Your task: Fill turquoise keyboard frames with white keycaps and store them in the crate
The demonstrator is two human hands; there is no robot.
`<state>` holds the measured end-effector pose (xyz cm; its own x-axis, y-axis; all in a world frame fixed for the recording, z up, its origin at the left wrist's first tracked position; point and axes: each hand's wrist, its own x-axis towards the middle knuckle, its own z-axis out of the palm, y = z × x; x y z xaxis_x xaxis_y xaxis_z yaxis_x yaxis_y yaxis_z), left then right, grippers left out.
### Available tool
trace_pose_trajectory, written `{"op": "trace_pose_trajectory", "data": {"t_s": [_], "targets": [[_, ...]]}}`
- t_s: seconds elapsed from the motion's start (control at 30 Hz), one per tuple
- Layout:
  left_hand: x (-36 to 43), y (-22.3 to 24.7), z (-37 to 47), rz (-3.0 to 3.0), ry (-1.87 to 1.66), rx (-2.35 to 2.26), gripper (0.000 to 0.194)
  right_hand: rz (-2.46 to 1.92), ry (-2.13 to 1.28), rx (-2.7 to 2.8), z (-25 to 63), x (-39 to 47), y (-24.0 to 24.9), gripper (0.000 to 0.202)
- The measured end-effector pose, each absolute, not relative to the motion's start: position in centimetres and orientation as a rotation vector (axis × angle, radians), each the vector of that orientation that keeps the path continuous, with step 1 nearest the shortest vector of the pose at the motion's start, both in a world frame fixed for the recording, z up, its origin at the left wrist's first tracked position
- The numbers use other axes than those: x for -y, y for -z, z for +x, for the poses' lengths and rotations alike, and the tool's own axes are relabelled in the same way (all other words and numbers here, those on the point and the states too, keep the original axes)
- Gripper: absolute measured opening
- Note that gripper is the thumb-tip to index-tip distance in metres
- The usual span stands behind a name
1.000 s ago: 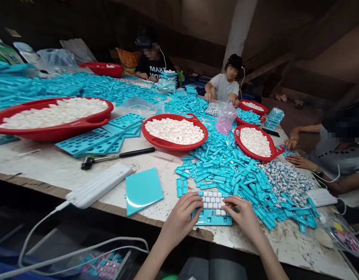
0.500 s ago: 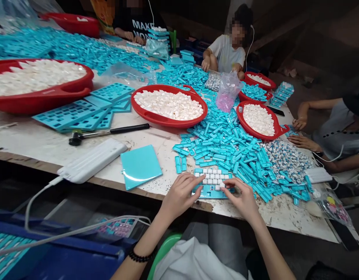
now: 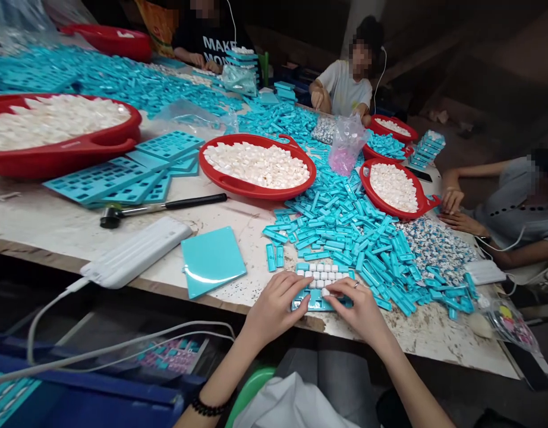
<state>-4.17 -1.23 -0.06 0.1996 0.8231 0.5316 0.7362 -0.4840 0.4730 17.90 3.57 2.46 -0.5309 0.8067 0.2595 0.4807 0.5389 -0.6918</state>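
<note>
A small turquoise keyboard-like board [image 3: 317,304] lies at the table's front edge, with rows of white keycaps [image 3: 324,275] on its upper part. My left hand [image 3: 278,303] rests at the board's left side, thumb and index finger apart, nothing visible between them. My right hand [image 3: 356,303] pinches a white keycap [image 3: 325,292] between thumb and index finger, just below the rows. Behind the board spreads a heap of turquoise bar-shaped pieces [image 3: 336,220]. A flat turquoise square plate [image 3: 214,261] lies to the left.
Red basins of white keycaps [image 3: 258,166], [image 3: 393,188] stand behind. A black-handled tool [image 3: 167,206], a white power strip [image 3: 138,252] and stacked turquoise frames [image 3: 104,181] lie left. Small mixed parts [image 3: 438,246] are piled right. Other people sit around the table [image 3: 149,238].
My right hand has moved left along the board, with a white keycap at its fingertips. My left hand stays near the board's left side. The camera view has shifted slightly.
</note>
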Motion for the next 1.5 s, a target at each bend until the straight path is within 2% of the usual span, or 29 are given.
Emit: {"op": "trace_pose_trajectory", "data": {"t_s": [0.2, 0.47, 0.57, 0.83, 1.0, 1.17, 1.3, 1.5], "targets": [[1.3, 0.2, -4.4, 2.529, -1.164, -1.367, 0.036, -1.03, -0.693, 2.248, 18.0, -3.6, -1.6, 0.016], [2.3, 0.8, -3.9, 2.797, -0.77, -1.217, 0.064, -0.994, -0.616, 2.229, 18.0, -3.1, -0.9, 0.018], [2.5, 0.9, -3.7, 2.856, -0.642, -1.287, 0.067, -0.979, -0.544, 2.206, 17.9, -2.7, -0.6, 0.017], [2.7, 1.1, -2.7, 2.913, -0.626, -1.51, 0.056, -0.932, -0.243, 2.184, 17.4, -1.3, 0.3, 0.03], [3.5, 1.2, -1.5, 3.002, -0.48, -1.609, 0.058, -0.888, -0.132, 2.214, 17.6, -1.0, 0.7, 0.033], [4.0, 1.7, 0.9, 2.94, -0.579, -1.925, 0.065, -0.882, -0.088, 2.271, 17.8, -0.8, 1.3, 0.039], [3.6, 1.6, 2.0, 3.13, -0.511, -1.958, 0.051, -0.889, -0.077, 2.307, 17.9, -0.5, 1.5, 0.045], [3.1, 1.1, 1.9, 3.288, -0.412, -1.848, 0.043, -0.867, -0.079, 2.383, 18.2, -0.5, 1.3, 0.05]]}}
